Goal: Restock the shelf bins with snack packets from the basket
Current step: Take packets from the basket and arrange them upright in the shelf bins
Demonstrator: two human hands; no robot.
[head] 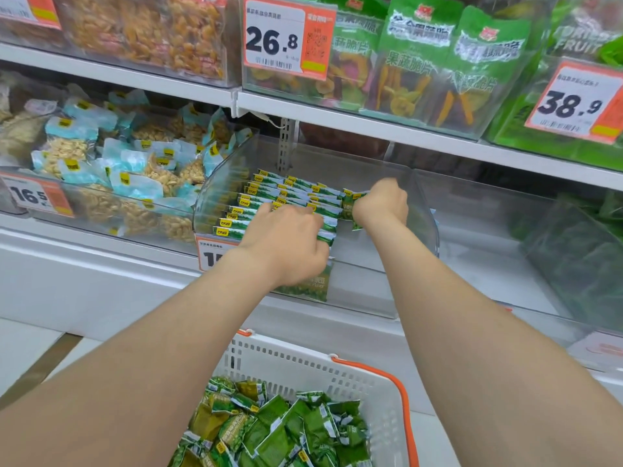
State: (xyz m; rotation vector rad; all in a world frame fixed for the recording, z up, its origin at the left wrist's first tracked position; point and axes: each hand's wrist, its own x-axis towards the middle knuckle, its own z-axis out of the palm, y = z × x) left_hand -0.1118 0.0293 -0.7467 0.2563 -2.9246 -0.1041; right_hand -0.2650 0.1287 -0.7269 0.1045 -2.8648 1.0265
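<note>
On the middle shelf: clear bin [364,291], green packets [269,193] standing on edge in tidy rows that fill its left and centre; the right part of the bin floor is bare. Left hand [290,244] lies palm down on the front end of the rows, fingers curled close together over the foremost packets; fingertips are hidden, so cannot tell how tight the grip is. A front packet [305,284] shows below this hand through the bin's front wall. Right hand [382,203] is deeper in the bin, to the right of the rows, closed in a fist round a small bunch [352,205] of the same green packets, which sticks out on its left side, just beside the rows; thumb and fingertips not visible. Hands apart, not touching. Below, in front of the shelf: white basket [303,355] with orange handle [399,389], holding a heap of loose packets [286,429]. Price tag [212,257] on the bin front is partly covered by the left wrist. Left neighbour bin holds pale blue nut packs [118,170]. Upper shelf carries green crisp bags [421,55] and tags reading 26.8 [273,40] and 38.9 [571,104].
</note>
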